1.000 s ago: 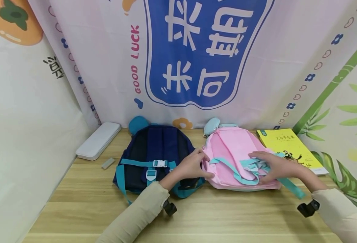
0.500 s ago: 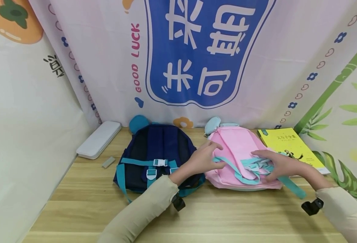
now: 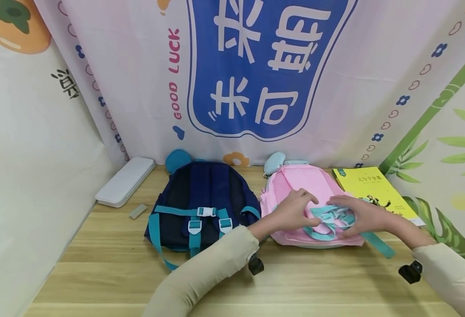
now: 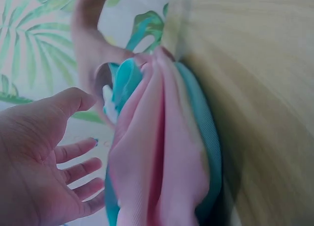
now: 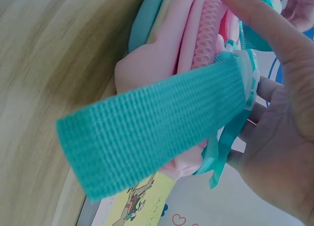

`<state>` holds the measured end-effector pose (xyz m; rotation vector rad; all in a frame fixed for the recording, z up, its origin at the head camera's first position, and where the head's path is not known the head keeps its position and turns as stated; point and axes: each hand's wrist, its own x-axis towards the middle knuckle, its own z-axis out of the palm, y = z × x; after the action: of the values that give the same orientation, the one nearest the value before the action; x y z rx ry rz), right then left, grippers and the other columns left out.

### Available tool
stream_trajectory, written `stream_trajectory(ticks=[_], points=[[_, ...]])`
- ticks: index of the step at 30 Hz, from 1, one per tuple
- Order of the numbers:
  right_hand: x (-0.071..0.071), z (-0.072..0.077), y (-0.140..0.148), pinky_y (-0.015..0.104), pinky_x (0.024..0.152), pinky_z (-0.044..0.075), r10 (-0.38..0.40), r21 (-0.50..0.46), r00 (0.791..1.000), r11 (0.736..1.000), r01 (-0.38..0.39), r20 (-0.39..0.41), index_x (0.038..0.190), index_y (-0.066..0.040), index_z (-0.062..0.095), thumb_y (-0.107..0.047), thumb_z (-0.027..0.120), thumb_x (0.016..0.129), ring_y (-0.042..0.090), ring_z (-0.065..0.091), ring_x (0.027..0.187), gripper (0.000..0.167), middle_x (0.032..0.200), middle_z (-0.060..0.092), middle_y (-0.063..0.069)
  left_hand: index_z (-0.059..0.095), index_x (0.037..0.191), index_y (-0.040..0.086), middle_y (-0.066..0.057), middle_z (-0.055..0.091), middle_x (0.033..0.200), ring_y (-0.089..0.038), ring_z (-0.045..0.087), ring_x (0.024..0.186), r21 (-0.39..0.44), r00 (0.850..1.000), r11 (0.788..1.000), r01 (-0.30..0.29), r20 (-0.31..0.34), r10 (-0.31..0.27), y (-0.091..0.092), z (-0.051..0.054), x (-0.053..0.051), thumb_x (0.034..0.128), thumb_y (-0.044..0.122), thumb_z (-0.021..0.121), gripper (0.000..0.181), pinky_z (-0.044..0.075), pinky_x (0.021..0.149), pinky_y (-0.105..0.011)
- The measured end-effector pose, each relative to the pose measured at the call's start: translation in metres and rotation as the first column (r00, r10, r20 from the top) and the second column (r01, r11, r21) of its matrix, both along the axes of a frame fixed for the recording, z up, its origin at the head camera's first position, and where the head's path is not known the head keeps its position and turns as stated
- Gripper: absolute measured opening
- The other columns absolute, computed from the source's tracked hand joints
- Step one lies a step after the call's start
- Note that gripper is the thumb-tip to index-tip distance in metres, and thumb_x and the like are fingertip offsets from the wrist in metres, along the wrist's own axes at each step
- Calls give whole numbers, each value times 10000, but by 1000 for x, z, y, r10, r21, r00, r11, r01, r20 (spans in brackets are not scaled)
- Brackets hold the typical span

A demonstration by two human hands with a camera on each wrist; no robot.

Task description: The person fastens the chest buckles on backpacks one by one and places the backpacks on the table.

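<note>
A pink backpack (image 3: 307, 180) lies on the table with its straps side up. Its teal straps (image 3: 337, 215) are gathered in a bundle with white plastic pieces. My left hand (image 3: 291, 211) hovers over the backpack's left part, fingers spread and thumb apart, holding nothing. In the left wrist view that hand (image 4: 44, 162) is clear of the fabric. My right hand (image 3: 368, 215) arches over the right side of the bundle; its fingertips are partly behind the straps in the right wrist view, and its thumb lies against the pink fabric. One loose strap end (image 5: 147, 133) sticks out below it.
A navy backpack (image 3: 210, 185) with teal straps lies left of the pink one. Further left are a white case (image 3: 126, 182) and a small grey block (image 3: 138, 211). A yellow book (image 3: 375, 189) lies at the right, near the printed cloth wall (image 3: 145, 79).
My left hand has let go of the pink backpack's left edge and moved right over it, toward the strap bundle. The right hand has stayed at the straps almost unmoved.
</note>
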<state>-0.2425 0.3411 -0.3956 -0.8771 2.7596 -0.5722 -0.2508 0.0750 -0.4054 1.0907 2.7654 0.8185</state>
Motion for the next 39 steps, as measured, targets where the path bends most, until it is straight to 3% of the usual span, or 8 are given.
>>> stream_trajectory(ticks=[6, 15, 24, 34, 39], points=[[-3, -1, -1, 634, 966, 489, -15, 29, 1000, 999, 15, -13, 1401, -40, 579, -448, 913, 704, 506, 494, 1316, 874, 1474, 500, 267, 635, 1314, 219, 31, 543, 1379, -182, 449, 1327, -80, 999, 997, -13, -54, 9, 17, -3, 1, 937, 483, 695, 464, 420, 1079, -286], [-3, 2, -2, 614, 953, 502, -13, 39, 1000, 999, 12, 17, 1420, -48, 560, -440, 909, 711, 488, 520, 1292, 882, 1475, 483, 283, 639, 1306, 256, 76, 570, 1352, -133, 473, 1272, -135, 997, 989, -59, -51, 52, 30, -6, -2, 952, 517, 647, 440, 427, 1025, -271], [-3, 5, -5, 622, 980, 476, -23, 48, 997, 999, 19, 72, 1420, 0, 545, -429, 904, 719, 499, 487, 1312, 897, 1490, 451, 299, 637, 1360, 233, 65, 594, 1348, -118, 508, 1222, -163, 999, 985, -51, -28, 47, 34, -8, -4, 954, 524, 636, 500, 441, 984, -233], [-2, 4, -5, 648, 999, 453, -13, 38, 998, 999, 11, 56, 1411, 1, 558, -431, 908, 711, 525, 457, 1333, 894, 1484, 458, 301, 659, 1329, 231, 59, 585, 1294, -107, 488, 1174, -189, 997, 980, -65, 35, 73, 35, -9, -3, 942, 522, 652, 485, 439, 954, -250], [-3, 1, -4, 651, 994, 456, -11, 42, 998, 999, 9, 63, 1422, -18, 552, -430, 903, 719, 529, 453, 1333, 887, 1489, 450, 304, 593, 1423, 233, 42, 550, 1331, -102, 474, 1184, -212, 995, 974, -76, 50, 88, 36, -11, -3, 934, 544, 648, 582, 437, 979, -264]])
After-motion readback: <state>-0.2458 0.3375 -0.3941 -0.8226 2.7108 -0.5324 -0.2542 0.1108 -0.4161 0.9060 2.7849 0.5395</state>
